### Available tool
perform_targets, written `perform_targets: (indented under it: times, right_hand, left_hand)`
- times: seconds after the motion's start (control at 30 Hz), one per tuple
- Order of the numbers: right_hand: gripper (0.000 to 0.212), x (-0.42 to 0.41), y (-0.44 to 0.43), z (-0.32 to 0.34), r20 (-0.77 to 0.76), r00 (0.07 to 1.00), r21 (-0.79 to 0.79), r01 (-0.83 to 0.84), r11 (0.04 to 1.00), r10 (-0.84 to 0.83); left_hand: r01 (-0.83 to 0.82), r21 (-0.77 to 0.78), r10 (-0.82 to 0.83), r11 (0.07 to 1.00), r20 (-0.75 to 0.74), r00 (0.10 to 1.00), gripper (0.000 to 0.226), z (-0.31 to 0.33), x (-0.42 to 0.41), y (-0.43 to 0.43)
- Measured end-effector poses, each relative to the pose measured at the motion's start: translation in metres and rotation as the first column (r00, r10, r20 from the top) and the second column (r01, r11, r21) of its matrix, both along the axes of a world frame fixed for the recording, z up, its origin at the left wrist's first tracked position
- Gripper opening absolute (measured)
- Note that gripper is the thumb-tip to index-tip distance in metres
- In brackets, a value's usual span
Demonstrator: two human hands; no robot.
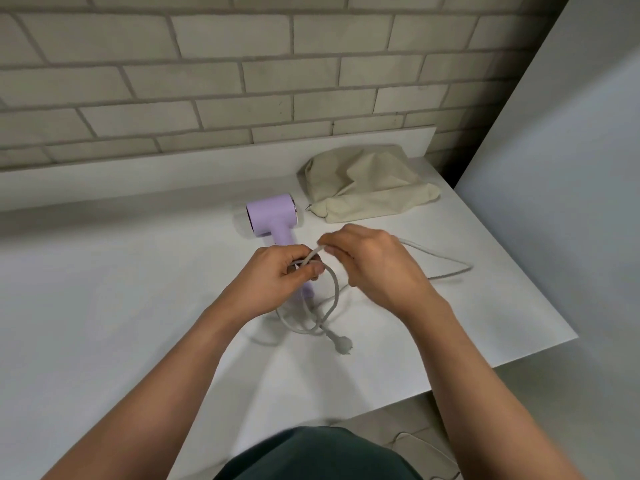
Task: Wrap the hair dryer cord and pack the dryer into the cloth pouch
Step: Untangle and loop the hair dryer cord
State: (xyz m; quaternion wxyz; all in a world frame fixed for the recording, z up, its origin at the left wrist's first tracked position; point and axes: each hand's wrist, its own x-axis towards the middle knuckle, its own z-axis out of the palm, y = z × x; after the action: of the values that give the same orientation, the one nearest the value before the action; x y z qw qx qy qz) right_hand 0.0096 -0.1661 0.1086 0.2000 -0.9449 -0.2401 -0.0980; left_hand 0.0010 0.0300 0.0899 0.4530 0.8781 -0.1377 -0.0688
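Two hands are seen at the middle of the frame, close together above the table (138,306). The left hand (277,275) is curled round gathered loops of the single grey cord (334,289), thumb pressed over them. The right hand (367,261) pinches a strand of the same cord between thumb and forefinger, just beside the left hand's knuckles. Below the left hand, a few loops hang down to the table, and the one plug (344,346) is seen lying at their lower end, towards the bottom centre. From behind the right hand, a loose run of cord is laid out to the right over the table and bent back on itself. One hair dryer (272,214), pale lilac with a short round barrel, is found just above the hands; its handle is pointed down the frame and partly hidden under the left hand. One cloth pouch (367,183), cream and crumpled, is laid flat at the upper right of the table, near the dryer's barrel but apart from it. A grey brick wall (207,81) fills the top of the frame.
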Motion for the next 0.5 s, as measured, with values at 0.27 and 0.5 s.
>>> perform_targets:
  times: [0.27, 0.5]
  right_hand:
    - [0.020, 0.003, -0.023, 0.029, -0.206, 0.944, 0.538, 0.329, 0.776, -0.258]
    - [0.061, 0.000, -0.022, 0.022, -0.028, 0.992, 0.218, 0.123, 0.968, -0.120]
  left_hand:
    - [-0.013, -0.089, 0.009, 0.996, -0.046, 0.999, 0.022, -0.005, -0.002, 0.003]
    - [0.023, -0.060, -0.025, 0.998, -0.032, 0.999, 0.024, -0.003, 0.003, -0.001]
